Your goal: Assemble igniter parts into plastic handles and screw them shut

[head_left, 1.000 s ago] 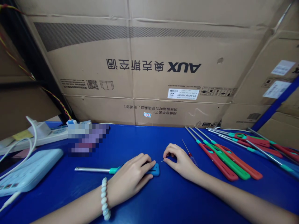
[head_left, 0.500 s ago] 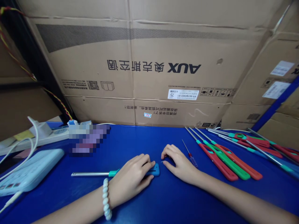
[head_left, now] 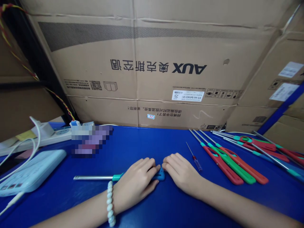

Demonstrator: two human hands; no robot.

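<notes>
A long-nosed gas lighter (head_left: 95,178) with a silver tube, a green collar and a blue handle lies sideways on the blue table. Wrapped over the middle of its handle is my left hand (head_left: 140,177), closed on it, with a beaded bracelet (head_left: 109,202) at the wrist. At the handle's right end, my right hand (head_left: 179,171) has its fingers curled and pressed together. Those fingertips meet the handle tip close to my left thumb and forefinger; whatever is pinched there is hidden. A screwdriver (head_left: 196,162) with a clear purplish handle lies just beyond my right hand.
Red, green and orange gas lighters (head_left: 223,161) lie side by side at right, with several more (head_left: 270,152) beyond them. At left are a pale blue power bank (head_left: 35,171) with a cable and a power strip (head_left: 52,136). A cardboard box (head_left: 152,79) walls the back.
My right hand has moved left to the handle's end, and its fingers have closed together. A thin small piece seen earlier between its fingertips is now hidden. My left hand keeps its hold.
</notes>
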